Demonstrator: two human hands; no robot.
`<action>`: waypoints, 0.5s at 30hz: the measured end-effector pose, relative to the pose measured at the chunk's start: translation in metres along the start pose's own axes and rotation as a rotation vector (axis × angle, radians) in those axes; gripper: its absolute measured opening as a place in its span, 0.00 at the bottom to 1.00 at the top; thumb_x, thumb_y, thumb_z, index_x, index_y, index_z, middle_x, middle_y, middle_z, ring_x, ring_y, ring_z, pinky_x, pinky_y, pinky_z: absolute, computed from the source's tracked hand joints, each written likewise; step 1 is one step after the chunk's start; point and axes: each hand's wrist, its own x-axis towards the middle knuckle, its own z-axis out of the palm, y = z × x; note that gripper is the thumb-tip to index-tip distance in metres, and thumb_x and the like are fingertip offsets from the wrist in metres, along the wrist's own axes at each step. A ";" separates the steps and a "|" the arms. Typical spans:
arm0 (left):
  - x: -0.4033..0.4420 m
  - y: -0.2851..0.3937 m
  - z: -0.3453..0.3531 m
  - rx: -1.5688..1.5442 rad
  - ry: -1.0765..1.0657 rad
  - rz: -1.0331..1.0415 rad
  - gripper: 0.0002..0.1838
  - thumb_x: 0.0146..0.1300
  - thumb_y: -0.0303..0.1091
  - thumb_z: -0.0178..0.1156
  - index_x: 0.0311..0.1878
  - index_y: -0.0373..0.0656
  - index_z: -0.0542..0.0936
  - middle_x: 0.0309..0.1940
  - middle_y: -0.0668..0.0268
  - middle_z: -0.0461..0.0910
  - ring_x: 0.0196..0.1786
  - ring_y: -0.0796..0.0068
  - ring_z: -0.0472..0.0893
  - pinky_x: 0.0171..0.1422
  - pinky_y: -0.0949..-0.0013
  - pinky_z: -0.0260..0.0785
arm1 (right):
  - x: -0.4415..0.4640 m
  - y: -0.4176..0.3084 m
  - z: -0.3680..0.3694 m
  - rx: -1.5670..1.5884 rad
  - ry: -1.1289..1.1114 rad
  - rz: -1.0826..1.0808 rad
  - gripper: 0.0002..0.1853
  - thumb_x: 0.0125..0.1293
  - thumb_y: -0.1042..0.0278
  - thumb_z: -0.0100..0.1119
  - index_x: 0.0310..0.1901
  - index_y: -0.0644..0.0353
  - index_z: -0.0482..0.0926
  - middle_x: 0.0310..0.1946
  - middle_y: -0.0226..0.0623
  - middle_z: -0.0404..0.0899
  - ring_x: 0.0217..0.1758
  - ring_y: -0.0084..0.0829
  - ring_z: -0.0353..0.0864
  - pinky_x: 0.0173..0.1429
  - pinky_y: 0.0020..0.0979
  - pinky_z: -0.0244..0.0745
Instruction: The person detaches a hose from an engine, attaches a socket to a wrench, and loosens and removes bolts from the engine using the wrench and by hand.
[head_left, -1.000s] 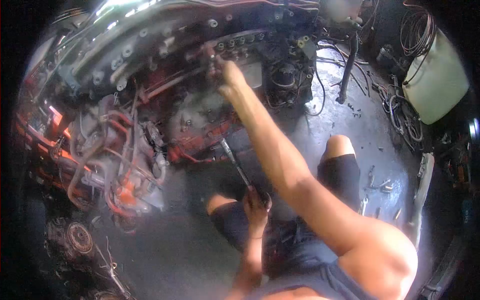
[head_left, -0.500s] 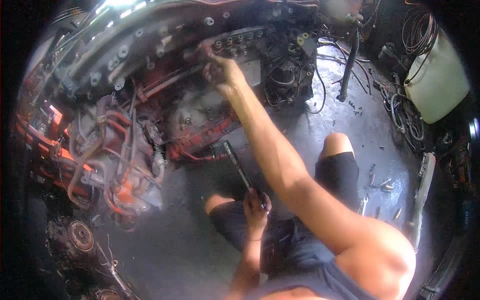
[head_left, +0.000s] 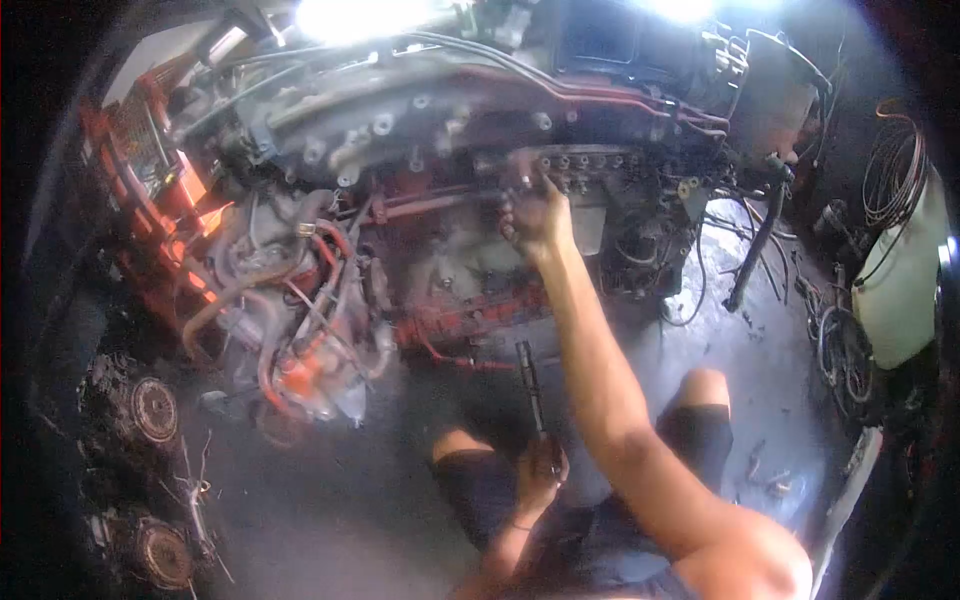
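Observation:
My left hand (head_left: pixel 541 472) is wrapped round the dark handle of a long metal tool (head_left: pixel 530 385), which points up and away from me between my knees. Stretched forward, my right hand (head_left: pixel 535 212) is at the side of a large engine (head_left: pixel 470 260), just below a row of round fittings (head_left: pixel 585 162). Its fingers are curled and blurred; whether something small is between them is hidden. Red pipes (head_left: pixel 430 205) run along the engine to the left of that hand.
Hoses and orange parts (head_left: pixel 300 370) are piled at the left. Round discs (head_left: pixel 155 410) lie at the lower left. Cables (head_left: pixel 830 340) and a pale container (head_left: pixel 900 300) are at the right. A long bar (head_left: pixel 845 500) lies at the lower right.
The view has tilted up and turned left, so the engine appears lower and further right. My right hand stays by the engine and my left hand still holds the tool.

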 end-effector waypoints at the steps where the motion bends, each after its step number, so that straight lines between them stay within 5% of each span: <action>1: 0.009 0.043 0.000 -0.165 0.032 -0.194 0.31 0.75 0.62 0.39 0.24 0.47 0.70 0.11 0.71 0.68 0.13 0.81 0.65 0.18 0.74 0.54 | 0.015 0.002 -0.016 0.060 -0.043 -0.004 0.19 0.74 0.51 0.46 0.44 0.62 0.72 0.31 0.35 0.74 0.28 0.26 0.70 0.33 0.25 0.69; 2: 0.013 0.068 0.000 -0.331 0.061 -0.393 0.31 0.75 0.62 0.38 0.24 0.47 0.70 0.11 0.71 0.68 0.14 0.81 0.65 0.18 0.74 0.54 | 0.025 0.004 -0.026 0.061 -0.038 -0.006 0.19 0.74 0.51 0.46 0.44 0.62 0.72 0.31 0.35 0.74 0.28 0.26 0.70 0.33 0.25 0.69; 10: 0.018 0.067 -0.003 -0.337 0.055 -0.352 0.31 0.76 0.60 0.38 0.23 0.48 0.69 0.11 0.71 0.67 0.13 0.81 0.64 0.18 0.75 0.54 | -0.008 -0.001 0.008 -0.052 -0.005 -0.058 0.12 0.76 0.60 0.43 0.49 0.53 0.77 0.38 0.31 0.76 0.35 0.23 0.70 0.39 0.22 0.68; 15: 0.015 0.066 -0.001 -0.409 0.005 -0.357 0.31 0.76 0.60 0.38 0.23 0.47 0.69 0.11 0.71 0.65 0.13 0.81 0.63 0.18 0.75 0.52 | 0.010 -0.003 -0.012 -0.017 -0.103 -0.062 0.15 0.77 0.58 0.42 0.53 0.54 0.76 0.32 0.29 0.73 0.32 0.23 0.71 0.36 0.24 0.69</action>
